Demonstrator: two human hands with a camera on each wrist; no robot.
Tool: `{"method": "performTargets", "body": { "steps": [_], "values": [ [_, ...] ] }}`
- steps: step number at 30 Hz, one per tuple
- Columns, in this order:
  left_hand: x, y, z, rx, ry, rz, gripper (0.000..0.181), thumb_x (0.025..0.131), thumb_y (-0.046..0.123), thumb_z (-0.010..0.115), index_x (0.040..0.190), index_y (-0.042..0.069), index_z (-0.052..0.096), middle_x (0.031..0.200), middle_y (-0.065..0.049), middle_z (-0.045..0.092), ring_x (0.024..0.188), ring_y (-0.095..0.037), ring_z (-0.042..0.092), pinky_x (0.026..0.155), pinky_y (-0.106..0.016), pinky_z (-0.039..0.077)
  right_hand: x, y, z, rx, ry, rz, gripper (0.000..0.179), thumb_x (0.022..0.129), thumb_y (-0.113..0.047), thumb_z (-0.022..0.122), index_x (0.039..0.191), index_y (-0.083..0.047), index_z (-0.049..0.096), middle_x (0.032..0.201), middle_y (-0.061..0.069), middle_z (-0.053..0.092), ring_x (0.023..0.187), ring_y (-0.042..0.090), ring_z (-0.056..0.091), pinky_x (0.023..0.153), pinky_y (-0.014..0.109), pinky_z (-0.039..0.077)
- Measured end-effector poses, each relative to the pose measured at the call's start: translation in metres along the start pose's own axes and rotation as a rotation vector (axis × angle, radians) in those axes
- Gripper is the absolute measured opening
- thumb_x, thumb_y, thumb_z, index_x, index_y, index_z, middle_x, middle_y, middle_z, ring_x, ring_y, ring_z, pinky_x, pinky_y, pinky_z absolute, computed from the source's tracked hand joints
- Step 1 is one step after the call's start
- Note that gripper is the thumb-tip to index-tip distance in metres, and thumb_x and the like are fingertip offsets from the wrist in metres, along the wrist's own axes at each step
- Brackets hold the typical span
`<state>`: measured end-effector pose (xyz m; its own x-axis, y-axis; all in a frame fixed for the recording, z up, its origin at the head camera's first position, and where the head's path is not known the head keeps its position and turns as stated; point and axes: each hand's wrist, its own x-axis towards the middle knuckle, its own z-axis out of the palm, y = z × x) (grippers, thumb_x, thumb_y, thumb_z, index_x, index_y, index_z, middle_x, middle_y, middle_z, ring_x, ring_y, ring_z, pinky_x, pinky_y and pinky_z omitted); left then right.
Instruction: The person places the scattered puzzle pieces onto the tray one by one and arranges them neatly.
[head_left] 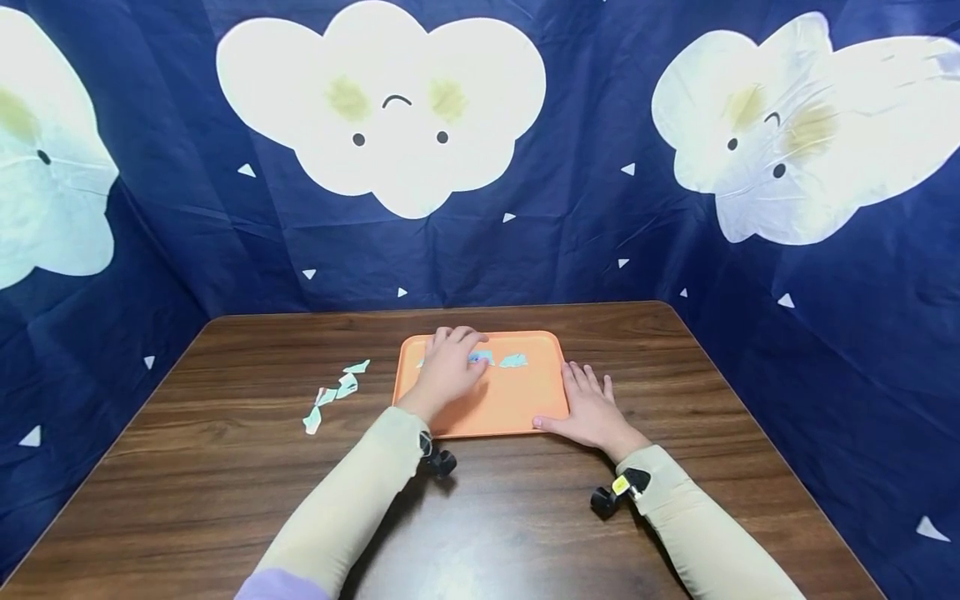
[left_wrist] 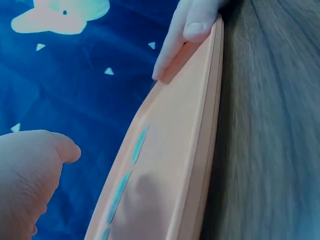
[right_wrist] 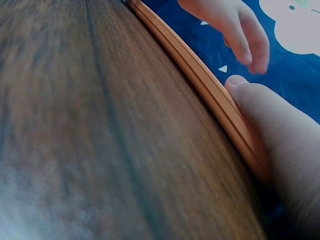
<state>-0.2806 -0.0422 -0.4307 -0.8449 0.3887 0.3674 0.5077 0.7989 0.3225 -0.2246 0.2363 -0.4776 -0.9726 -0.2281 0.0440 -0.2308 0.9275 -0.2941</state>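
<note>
In the head view, two pale sleeves [head_left: 348,500] came in from the bottom edge, and the one at the lower left had a purple part [head_left: 279,587] at its end. A small black device [head_left: 444,463] was on the left wrist, and another black device [head_left: 602,502] was on the right wrist.

The right hand [head_left: 588,414], right of centre, lay on the corner of the orange tray [head_left: 517,404]; its fingers were straight along the right edge, and its thumb touched the near rim. The left hand [head_left: 450,368] was above the left half of the tray, apart from it, with fingers loosely bent.

The tray was lying flat at the centre of the frame, on the brown wooden surface [head_left: 247,400]. Light blue pieces [head_left: 513,361] lay in a row near its far side, partly hidden by the left hand. To the left of the tray, some more pale pieces [head_left: 347,385] formed a slanting line.

Behind, a dark blue curtain [head_left: 585,233] filled the upper frame, with large white clouds [head_left: 397,50] on it.
</note>
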Motion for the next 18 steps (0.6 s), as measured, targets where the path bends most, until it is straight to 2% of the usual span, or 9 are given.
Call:
{"method": "performTargets", "body": {
  "steps": [5, 18],
  "values": [
    [-0.021, -0.019, -0.016, -0.016, 0.043, -0.028, 0.037, 0.094, 0.027, 0.067, 0.13, 0.017, 0.065, 0.134, -0.007, 0.057, 0.119, -0.034, 0.045, 0.103, -0.055, 0.031, 0.001, 0.0, 0.0, 0.001, 0.006, -0.003, 0.13, 0.073, -0.091, 0.051, 0.161, -0.003, 0.015, 0.165, 0.021, 0.021, 0.152, 0.042, 0.013, 0.115, 0.069, 0.003],
    [-0.066, -0.091, -0.036, -0.016, 0.143, -0.146, 0.038, 0.089, 0.026, 0.07, 0.124, 0.013, 0.067, 0.128, -0.015, 0.058, 0.117, -0.044, 0.045, 0.098, -0.063, 0.03, 0.001, -0.001, -0.002, 0.005, -0.002, -0.001, 0.131, 0.073, -0.091, 0.051, 0.161, -0.002, 0.014, 0.165, 0.021, 0.02, 0.153, 0.042, 0.012, 0.115, 0.069, 0.003]
  ]
}}
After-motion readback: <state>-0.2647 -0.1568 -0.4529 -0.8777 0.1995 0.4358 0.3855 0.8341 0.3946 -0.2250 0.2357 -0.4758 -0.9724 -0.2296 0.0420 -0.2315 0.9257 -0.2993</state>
